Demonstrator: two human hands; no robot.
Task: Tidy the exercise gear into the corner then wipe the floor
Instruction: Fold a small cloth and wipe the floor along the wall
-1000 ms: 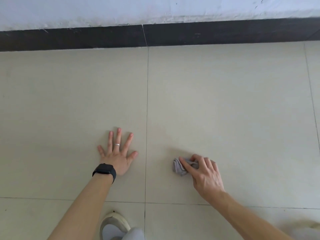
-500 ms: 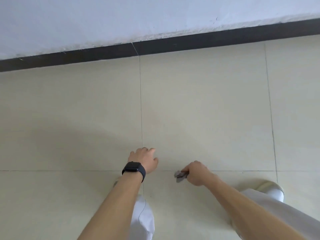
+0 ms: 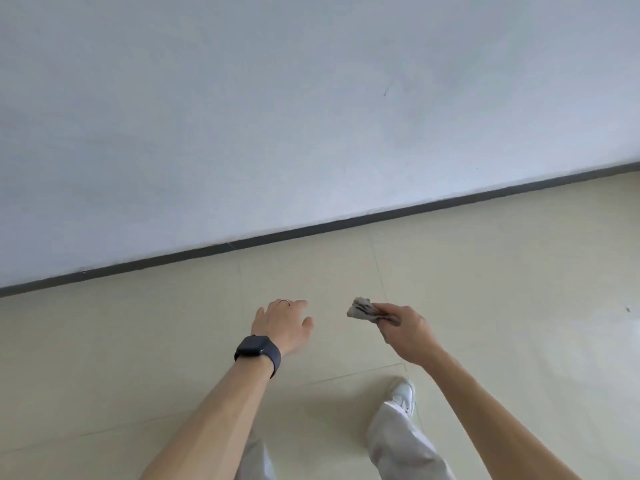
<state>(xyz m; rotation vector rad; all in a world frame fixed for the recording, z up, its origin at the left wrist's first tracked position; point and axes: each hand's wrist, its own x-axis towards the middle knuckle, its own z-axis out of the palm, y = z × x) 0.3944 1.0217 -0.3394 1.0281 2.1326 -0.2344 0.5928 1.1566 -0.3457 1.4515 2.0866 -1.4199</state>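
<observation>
Standing over a pale tiled floor (image 3: 138, 358), a person grips a crumpled grey cloth (image 3: 362, 308) in the right hand (image 3: 405, 332), held clear of the tiles. The left hand (image 3: 282, 323), a black watch (image 3: 258, 353) at its wrist, hangs with fingers loosely bent and holds nothing. No exercise gear is in view; a dark skirting (image 3: 346, 225) runs beneath the white wall (image 3: 311, 116). Wiping appears to be the step in hand. Done well, it would mean laying the cloth flat, pressing evenly, overlapping strokes toward the skirting, and keeping the white shoe (image 3: 403, 393) off wiped tiles.
</observation>
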